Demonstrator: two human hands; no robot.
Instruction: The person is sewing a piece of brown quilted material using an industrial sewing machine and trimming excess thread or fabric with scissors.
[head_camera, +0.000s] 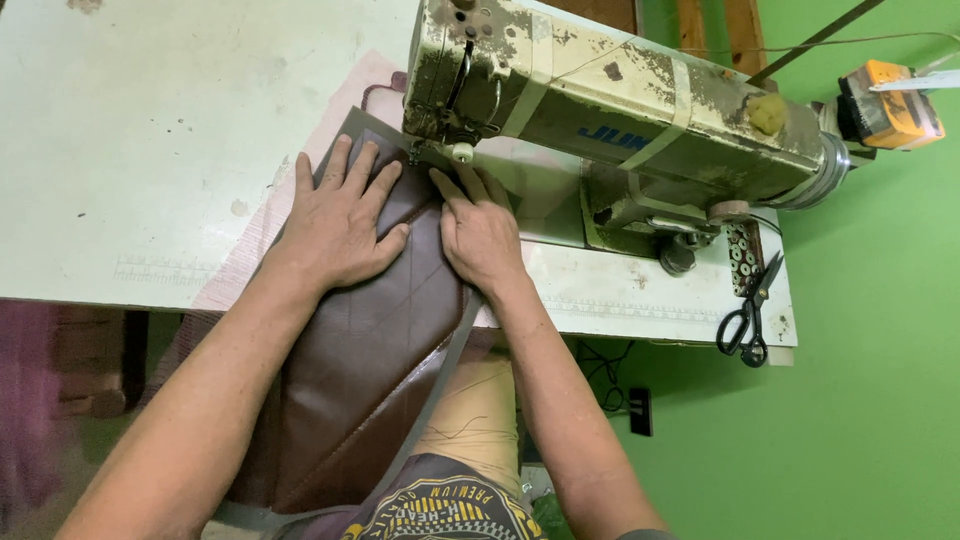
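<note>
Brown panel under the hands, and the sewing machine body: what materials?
Brown panel: looks like leather or faux leather, which one I cannot tell; smooth, slight sheen, stitched lines, grey edging. Left hand and right hand press it flat. Sewing machine: probably painted metal, cream paint chipped and grimy, dark patches showing through.

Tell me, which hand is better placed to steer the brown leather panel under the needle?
The right hand, probably: its fingers lie beside the needle, while the left hand presses flat farther away.
</note>
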